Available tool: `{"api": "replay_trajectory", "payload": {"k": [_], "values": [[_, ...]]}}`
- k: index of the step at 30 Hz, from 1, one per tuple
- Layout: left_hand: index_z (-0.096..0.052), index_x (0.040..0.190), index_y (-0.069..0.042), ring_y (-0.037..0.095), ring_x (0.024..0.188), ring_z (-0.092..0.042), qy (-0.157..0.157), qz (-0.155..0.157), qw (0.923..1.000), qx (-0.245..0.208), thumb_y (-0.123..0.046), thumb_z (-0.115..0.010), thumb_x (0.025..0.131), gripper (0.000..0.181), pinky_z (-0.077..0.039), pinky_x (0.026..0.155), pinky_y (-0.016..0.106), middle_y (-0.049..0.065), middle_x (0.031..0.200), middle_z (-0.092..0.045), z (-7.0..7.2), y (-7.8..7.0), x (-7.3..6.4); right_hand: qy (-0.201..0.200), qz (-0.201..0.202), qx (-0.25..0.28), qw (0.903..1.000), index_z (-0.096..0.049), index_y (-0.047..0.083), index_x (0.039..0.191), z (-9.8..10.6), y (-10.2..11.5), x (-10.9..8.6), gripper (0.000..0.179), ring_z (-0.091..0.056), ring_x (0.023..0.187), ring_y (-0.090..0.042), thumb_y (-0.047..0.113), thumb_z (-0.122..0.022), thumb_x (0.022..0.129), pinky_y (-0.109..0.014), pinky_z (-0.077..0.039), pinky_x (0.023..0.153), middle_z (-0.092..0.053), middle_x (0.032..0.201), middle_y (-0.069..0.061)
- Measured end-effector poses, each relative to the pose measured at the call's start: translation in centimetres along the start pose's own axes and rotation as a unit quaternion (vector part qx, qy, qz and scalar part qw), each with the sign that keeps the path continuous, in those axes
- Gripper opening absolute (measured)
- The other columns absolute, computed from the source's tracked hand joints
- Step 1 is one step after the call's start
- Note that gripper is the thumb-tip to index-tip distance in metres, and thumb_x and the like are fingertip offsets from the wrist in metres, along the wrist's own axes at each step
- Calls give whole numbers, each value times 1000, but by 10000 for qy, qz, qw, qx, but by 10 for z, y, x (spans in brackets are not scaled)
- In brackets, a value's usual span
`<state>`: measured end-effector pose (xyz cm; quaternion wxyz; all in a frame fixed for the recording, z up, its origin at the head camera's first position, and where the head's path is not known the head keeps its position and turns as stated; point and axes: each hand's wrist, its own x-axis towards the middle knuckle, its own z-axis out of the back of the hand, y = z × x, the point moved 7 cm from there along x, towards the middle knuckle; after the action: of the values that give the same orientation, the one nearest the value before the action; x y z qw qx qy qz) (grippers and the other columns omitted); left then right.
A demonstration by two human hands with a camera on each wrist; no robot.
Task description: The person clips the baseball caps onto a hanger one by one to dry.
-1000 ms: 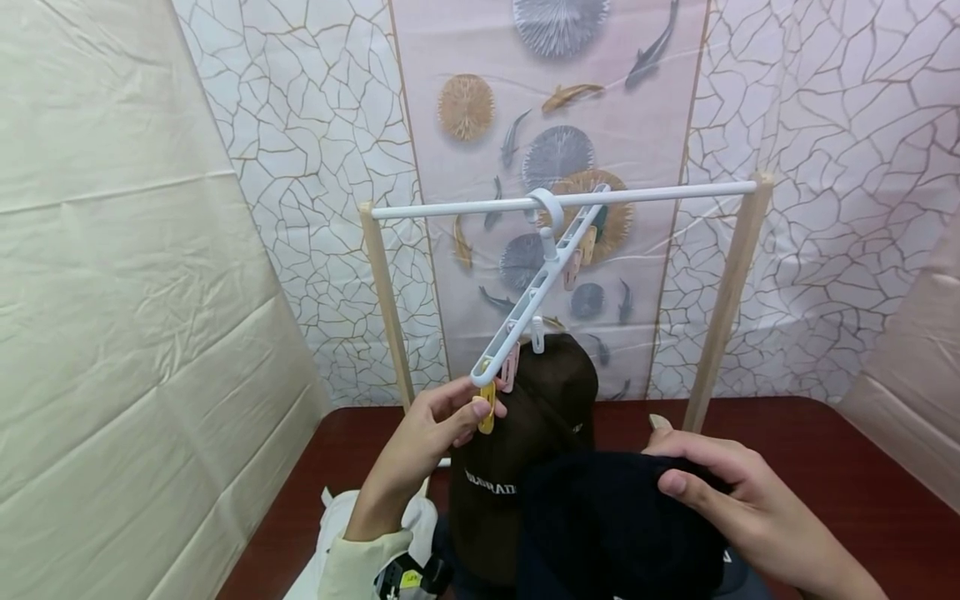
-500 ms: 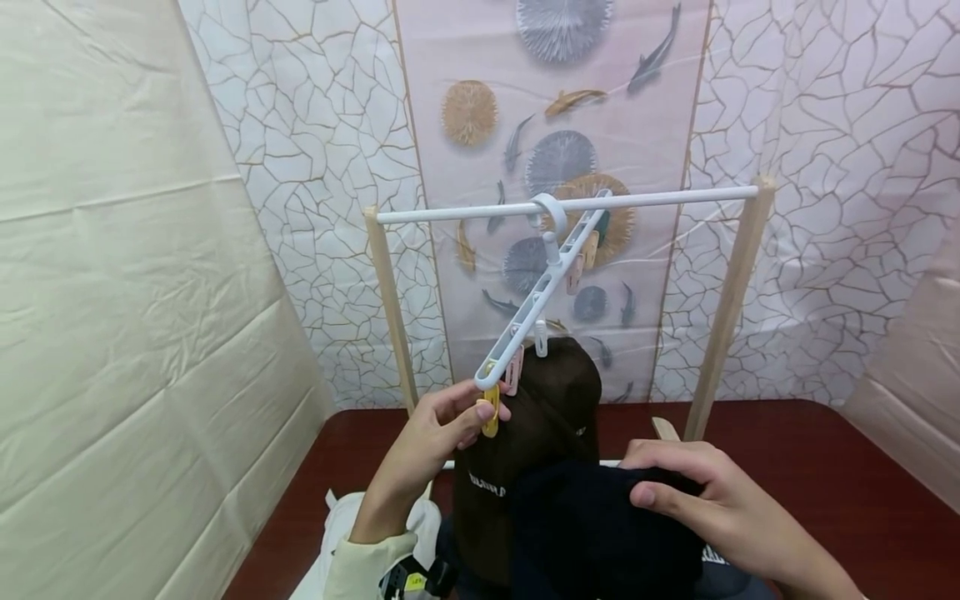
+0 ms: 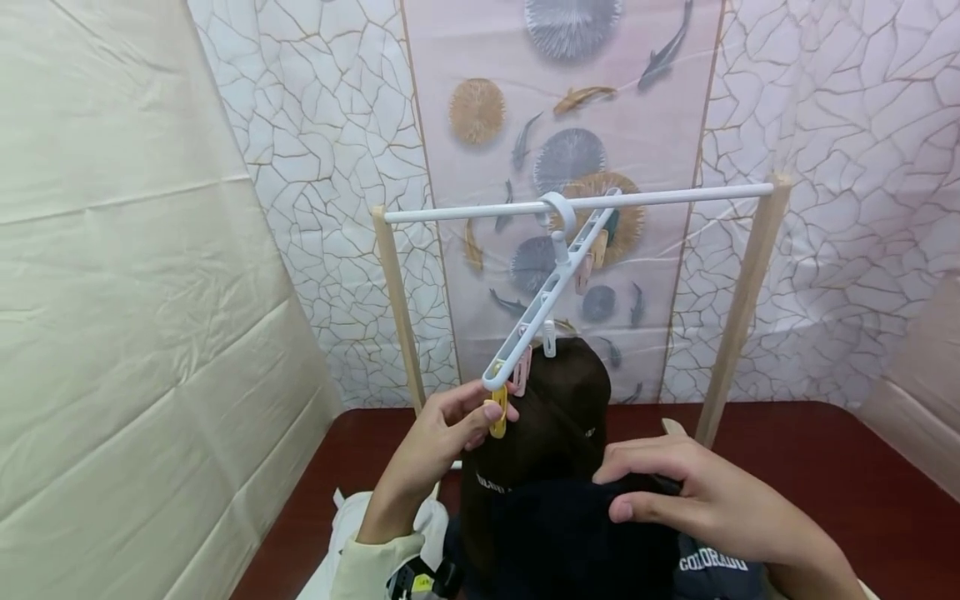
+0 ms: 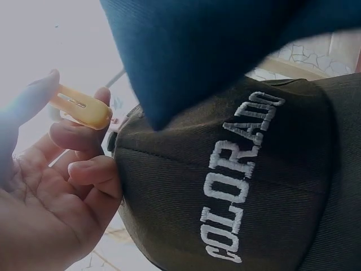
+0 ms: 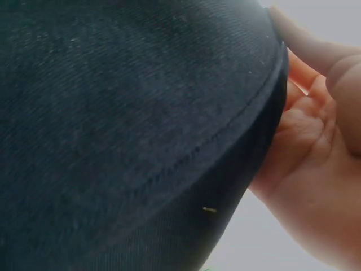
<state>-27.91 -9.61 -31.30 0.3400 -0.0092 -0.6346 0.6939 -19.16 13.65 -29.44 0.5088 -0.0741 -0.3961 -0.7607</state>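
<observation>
My left hand pinches a yellow clothespin at the near end of a pale blue clip hanger. A dark brown cap hangs beneath the hanger, by the pink clothespin and the white clothespin. White COLORADO letters run across that brown cap in the left wrist view. Between thumb and fingers, my right hand grips a navy cap by its edge, in front of the brown one. The navy cap fills most of the right wrist view.
The hanger hooks over the white bar of a rack with wooden posts. Pink and orange clothespins hang at its far end. A white cloth item and a dark blue COLORADO cap lie low, over the dark red table.
My right hand has moved left with the navy cap, closer to the yellow clothespin. The lettered dark blue cap beneath shows more now. My left hand keeps its pinch on the clothespin.
</observation>
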Motion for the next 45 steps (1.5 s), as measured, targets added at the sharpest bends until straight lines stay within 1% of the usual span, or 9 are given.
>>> {"api": "replay_trajectory", "payload": {"k": [4, 11, 15, 17, 23, 29, 32, 39, 45], "values": [[-67, 134, -9, 13, 69, -41, 12, -83, 10000, 8, -25, -58, 110, 30, -35, 63, 26, 8, 107, -71, -1, -2, 3, -6, 24, -499, 9988, -68, 25, 130, 6, 4, 6, 45, -62, 107, -12, -4, -72, 95, -40, -33, 91, -71, 122, 8], [-68, 132, -10, 13, 69, -41, 12, -50, 10000, 69, -27, -58, 110, 29, -35, 62, 24, 8, 107, -71, 0, -3, 2, 275, 235, 108, 9993, -70, 24, 126, 2, 21, 25, 40, -62, 93, -11, -3, -70, 98, -29, -54, 78, -70, 107, 8], [-69, 133, -11, 13, 69, -42, 9, 46, 10000, 83, -28, -59, 110, 30, -35, 61, 28, 7, 105, -72, -2, 1, 0, 318, 182, 323, 9988, -70, 25, 123, -6, 22, 32, 34, -62, 88, -9, 0, -69, 100, -28, -55, 76, -69, 101, 6], [-69, 133, -12, 13, 70, -42, -6, 78, 9999, 97, -29, -59, 110, 30, -35, 63, 30, 7, 106, -72, -1, 3, -1, 341, 345, 370, 9981, -70, 24, 123, -10, 22, 38, 33, -61, 88, -9, 1, -69, 100, -28, -55, 76, -68, 99, 5], [-69, 134, -15, 13, 69, -41, -58, 237, 9996, 108, -31, -59, 110, 31, -35, 62, 27, 5, 106, -72, -1, 8, -3, 155, 424, 519, 9976, -71, 22, 123, -23, 19, 47, 30, -61, 86, -9, 1, -67, 101, -27, -54, 77, -66, 97, 5], [-71, 131, -13, 13, 66, -38, -23, 146, 9998, 123, -31, -59, 110, 30, -34, 61, 24, 3, 93, -66, -1, 5, -1, 161, 535, 594, 9967, -72, 19, 121, -31, 10, 55, 26, -62, 86, -9, 2, -67, 102, -28, -55, 77, -68, 98, 4], [-71, 131, -12, 13, 66, -37, -3, 116, 9998, 165, -30, -58, 110, 30, -34, 62, 25, 3, 89, -61, 1, 3, 0, 237, 405, 659, 9967, -72, 17, 120, -34, 4, 59, 23, -63, 89, -9, 4, -67, 103, -29, -56, 78, -70, 100, 4], [-69, 134, -12, 14, 70, -41, -10, 111, 9997, 197, -30, -58, 110, 32, -36, 64, 28, 5, 99, -68, 3, -3, 0, 296, 67, 672, 9973, -74, 18, 119, -36, -8, 65, 18, -66, 96, -10, 11, -67, 104, -31, -57, 84, -73, 107, 6], [-70, 132, -10, 14, 68, -39, 12, 170, 9998, 118, -29, -58, 111, 31, -35, 63, 27, 3, 94, -65, 0, 1, 0, 469, -222, 854, 9950, -75, 14, 123, -41, -21, 66, 20, -69, 103, -11, 14, -64, 106, -32, -57, 89, -74, 115, 3]]}}
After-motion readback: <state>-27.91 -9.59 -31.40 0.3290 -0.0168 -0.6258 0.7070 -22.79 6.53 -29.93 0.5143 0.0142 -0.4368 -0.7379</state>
